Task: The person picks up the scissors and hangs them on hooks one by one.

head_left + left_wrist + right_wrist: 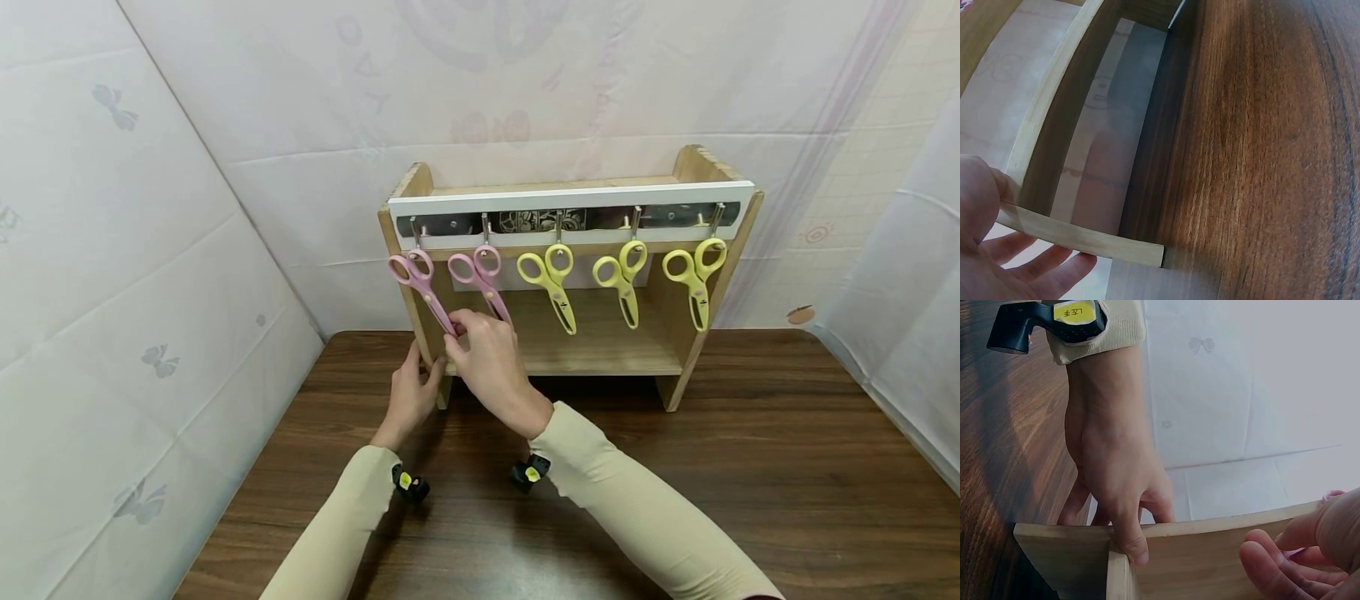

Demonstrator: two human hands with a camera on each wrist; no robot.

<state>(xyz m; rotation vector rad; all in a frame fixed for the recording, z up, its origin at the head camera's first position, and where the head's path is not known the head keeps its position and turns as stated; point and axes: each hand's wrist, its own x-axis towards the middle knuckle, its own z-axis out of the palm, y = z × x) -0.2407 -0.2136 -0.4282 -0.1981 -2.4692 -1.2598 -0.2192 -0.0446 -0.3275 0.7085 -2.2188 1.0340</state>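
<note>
A small wooden shelf [600, 354] stands on the table with a row of hooks along its top front. My left hand [411, 392] grips the lower part of its left side panel [1085, 237], thumb on the inner side and fingers behind the outer side. On the leftmost hook hangs a pair of pink scissors [422, 279], tilted, its blade end pinched by my right hand [491, 362]. A second pair of pink scissors [487, 287] hangs beside it, its tip hidden behind that hand. In the right wrist view, the right hand's fingers [1266, 559] are curled near the panel.
Three pairs of yellow scissors hang on the other hooks: one near the middle [555, 287], one further right [625, 283] and one at the right end [696, 283]. The hooks sit on a white rail [570, 198]. Patterned white sheets [300, 208] surround the brown table [787, 467].
</note>
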